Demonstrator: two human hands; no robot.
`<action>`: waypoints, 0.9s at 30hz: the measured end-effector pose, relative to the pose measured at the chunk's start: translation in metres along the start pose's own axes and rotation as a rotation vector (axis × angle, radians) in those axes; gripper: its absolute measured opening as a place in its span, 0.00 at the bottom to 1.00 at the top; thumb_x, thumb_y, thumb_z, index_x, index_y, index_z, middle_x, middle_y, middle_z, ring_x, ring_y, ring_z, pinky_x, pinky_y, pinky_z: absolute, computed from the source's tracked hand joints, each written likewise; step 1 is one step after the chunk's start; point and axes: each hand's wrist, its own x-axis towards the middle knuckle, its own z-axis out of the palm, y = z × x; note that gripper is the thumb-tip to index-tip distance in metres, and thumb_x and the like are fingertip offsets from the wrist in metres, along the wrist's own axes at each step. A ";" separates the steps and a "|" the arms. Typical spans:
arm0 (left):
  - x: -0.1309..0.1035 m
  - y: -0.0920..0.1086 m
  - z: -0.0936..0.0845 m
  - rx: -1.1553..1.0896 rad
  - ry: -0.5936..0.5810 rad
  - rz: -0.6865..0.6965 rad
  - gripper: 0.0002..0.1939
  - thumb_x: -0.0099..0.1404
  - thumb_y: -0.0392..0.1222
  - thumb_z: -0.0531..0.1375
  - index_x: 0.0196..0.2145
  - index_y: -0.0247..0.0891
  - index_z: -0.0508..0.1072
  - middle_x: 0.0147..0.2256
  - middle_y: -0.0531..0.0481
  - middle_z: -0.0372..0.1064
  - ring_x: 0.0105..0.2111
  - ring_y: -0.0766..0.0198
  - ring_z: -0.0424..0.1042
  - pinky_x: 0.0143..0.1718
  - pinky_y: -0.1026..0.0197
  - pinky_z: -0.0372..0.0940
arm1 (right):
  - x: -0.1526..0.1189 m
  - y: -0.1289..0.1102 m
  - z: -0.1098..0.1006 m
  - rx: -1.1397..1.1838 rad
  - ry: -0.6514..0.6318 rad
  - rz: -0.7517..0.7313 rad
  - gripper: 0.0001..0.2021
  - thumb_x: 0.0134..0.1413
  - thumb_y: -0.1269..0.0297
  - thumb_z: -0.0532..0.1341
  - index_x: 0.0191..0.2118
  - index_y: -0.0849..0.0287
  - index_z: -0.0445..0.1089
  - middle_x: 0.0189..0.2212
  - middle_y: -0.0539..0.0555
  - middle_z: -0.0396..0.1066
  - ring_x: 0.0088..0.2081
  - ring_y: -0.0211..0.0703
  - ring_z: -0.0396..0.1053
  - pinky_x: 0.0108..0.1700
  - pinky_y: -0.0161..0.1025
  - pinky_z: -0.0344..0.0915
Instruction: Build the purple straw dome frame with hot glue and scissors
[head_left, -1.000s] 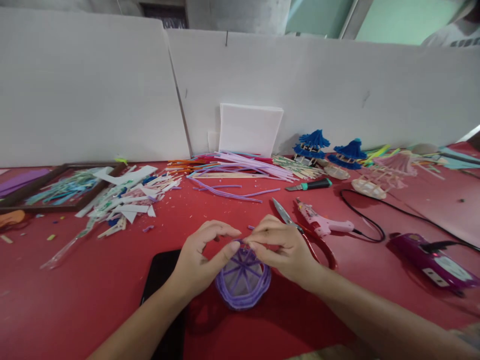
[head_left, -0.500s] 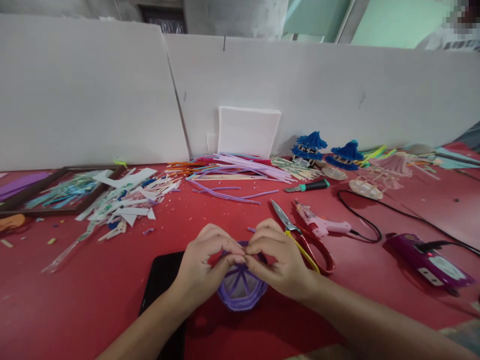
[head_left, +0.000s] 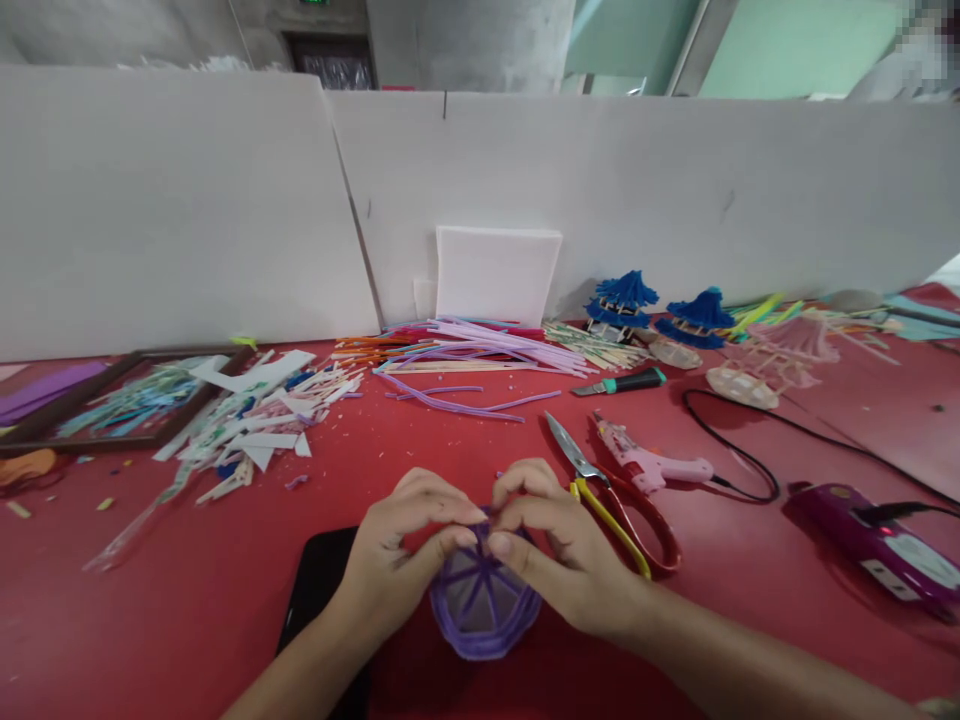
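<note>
A round purple pipe-cleaner piece (head_left: 484,640) with spokes meeting near its middle and pale backing between them lies in front of me. At its far side, my left hand (head_left: 409,550) is closed in a pinch, thumb and forefinger at the rim. Opposite it, my right hand (head_left: 559,555) pinches too, its fingertips almost meeting the left ones. Whatever lies right between the fingertips is mostly hidden. Just right of my right hand rest scissors (head_left: 600,485) with one red and one yellow handle. A black phone-like slab (head_left: 319,570) lies partly under my left forearm.
Pipe cleaners (head_left: 495,340) are heaped against a white board (head_left: 600,180). On the right are a utility knife (head_left: 622,382), a pink glue gun (head_left: 660,468) with its black cord, a purple power strip (head_left: 877,545) and small blue pagodas (head_left: 621,305). Paper scraps (head_left: 255,420) spread leftward beside a brown frame (head_left: 150,440).
The view has tilted slightly, so everything sits lower. My fingertips have parted a little, and more of the purple piece's spokes show between my hands.
</note>
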 end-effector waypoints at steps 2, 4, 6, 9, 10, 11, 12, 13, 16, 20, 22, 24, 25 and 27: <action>0.000 0.002 0.002 -0.012 -0.027 0.035 0.05 0.60 0.43 0.65 0.35 0.45 0.80 0.31 0.49 0.75 0.34 0.62 0.71 0.36 0.61 0.67 | -0.002 0.003 0.001 0.000 -0.017 0.039 0.12 0.59 0.61 0.60 0.26 0.58 0.71 0.37 0.56 0.67 0.43 0.45 0.66 0.44 0.42 0.65; 0.001 0.004 0.003 -0.022 -0.048 0.046 0.04 0.60 0.41 0.65 0.34 0.45 0.80 0.30 0.49 0.76 0.33 0.63 0.71 0.34 0.62 0.67 | -0.003 0.005 0.002 0.018 -0.051 0.063 0.13 0.59 0.60 0.60 0.26 0.58 0.72 0.40 0.57 0.66 0.46 0.46 0.66 0.47 0.43 0.64; 0.001 0.005 0.004 -0.023 -0.062 0.055 0.04 0.61 0.40 0.64 0.34 0.46 0.80 0.30 0.50 0.76 0.32 0.64 0.71 0.35 0.62 0.66 | -0.003 0.005 0.001 0.046 -0.088 0.085 0.13 0.59 0.59 0.60 0.26 0.58 0.73 0.41 0.57 0.66 0.47 0.46 0.65 0.49 0.44 0.63; 0.001 0.007 0.004 0.001 -0.078 0.050 0.05 0.63 0.39 0.62 0.34 0.46 0.80 0.29 0.51 0.75 0.32 0.64 0.70 0.36 0.62 0.64 | -0.002 0.004 0.000 0.074 -0.123 0.108 0.14 0.59 0.58 0.60 0.26 0.58 0.74 0.41 0.57 0.66 0.48 0.46 0.65 0.50 0.43 0.62; 0.001 0.007 0.004 0.013 -0.080 0.036 0.05 0.64 0.39 0.62 0.33 0.46 0.80 0.29 0.51 0.75 0.32 0.64 0.69 0.36 0.62 0.64 | -0.002 0.004 0.000 0.076 -0.127 0.112 0.14 0.59 0.58 0.60 0.26 0.58 0.74 0.41 0.57 0.65 0.48 0.46 0.64 0.51 0.43 0.61; 0.000 0.008 0.004 0.024 -0.079 0.022 0.05 0.64 0.40 0.62 0.32 0.45 0.79 0.29 0.51 0.74 0.32 0.64 0.69 0.36 0.63 0.63 | -0.001 0.004 -0.001 0.076 -0.128 0.115 0.14 0.59 0.58 0.60 0.25 0.58 0.74 0.41 0.57 0.65 0.49 0.46 0.64 0.51 0.44 0.60; 0.000 0.009 0.005 0.032 -0.077 0.006 0.06 0.64 0.40 0.61 0.32 0.43 0.79 0.28 0.51 0.73 0.32 0.65 0.69 0.35 0.63 0.63 | -0.001 0.004 -0.002 0.075 -0.128 0.117 0.14 0.59 0.58 0.60 0.25 0.59 0.73 0.41 0.57 0.65 0.49 0.46 0.64 0.52 0.44 0.60; 0.000 0.010 0.005 0.039 -0.074 -0.010 0.06 0.65 0.40 0.61 0.31 0.42 0.78 0.28 0.51 0.72 0.32 0.65 0.69 0.35 0.63 0.63 | 0.000 0.003 -0.002 0.074 -0.132 0.120 0.14 0.58 0.58 0.60 0.25 0.59 0.73 0.41 0.57 0.65 0.48 0.46 0.64 0.52 0.45 0.60; 0.001 0.012 0.008 0.047 -0.095 -0.041 0.08 0.66 0.39 0.58 0.29 0.40 0.75 0.28 0.52 0.70 0.31 0.66 0.67 0.35 0.64 0.62 | 0.000 0.003 -0.004 0.073 -0.132 0.122 0.15 0.58 0.56 0.61 0.24 0.59 0.72 0.40 0.57 0.65 0.48 0.46 0.65 0.52 0.45 0.59; 0.001 0.012 0.009 0.046 -0.135 -0.041 0.10 0.67 0.38 0.56 0.28 0.40 0.72 0.28 0.53 0.68 0.32 0.66 0.66 0.34 0.65 0.60 | -0.001 0.003 -0.002 0.075 -0.141 0.108 0.18 0.57 0.54 0.61 0.22 0.59 0.70 0.39 0.56 0.65 0.47 0.46 0.65 0.51 0.44 0.61; 0.000 0.012 0.009 0.045 -0.138 -0.030 0.10 0.67 0.39 0.56 0.28 0.40 0.72 0.28 0.53 0.68 0.32 0.66 0.66 0.35 0.65 0.60 | -0.001 0.002 -0.001 0.089 -0.146 0.091 0.17 0.57 0.54 0.62 0.22 0.59 0.70 0.39 0.55 0.64 0.46 0.45 0.65 0.50 0.43 0.62; -0.001 0.011 0.008 0.050 -0.130 -0.018 0.10 0.68 0.40 0.57 0.29 0.41 0.73 0.28 0.53 0.68 0.32 0.66 0.66 0.35 0.65 0.61 | -0.001 0.003 -0.002 0.089 -0.143 0.087 0.17 0.57 0.55 0.62 0.22 0.59 0.70 0.38 0.55 0.65 0.45 0.44 0.65 0.49 0.43 0.62; -0.001 0.011 0.008 0.054 -0.126 -0.016 0.10 0.68 0.41 0.57 0.29 0.41 0.74 0.28 0.52 0.69 0.32 0.66 0.66 0.35 0.64 0.61 | -0.001 0.003 -0.002 0.079 -0.142 0.091 0.16 0.57 0.55 0.62 0.22 0.59 0.70 0.38 0.55 0.65 0.45 0.44 0.65 0.49 0.43 0.62; -0.001 0.011 0.007 0.059 -0.132 -0.012 0.10 0.67 0.44 0.57 0.30 0.41 0.76 0.28 0.52 0.70 0.32 0.65 0.67 0.34 0.64 0.62 | 0.000 0.002 -0.004 0.047 -0.144 0.099 0.16 0.57 0.57 0.63 0.22 0.59 0.70 0.39 0.55 0.65 0.46 0.44 0.65 0.50 0.43 0.61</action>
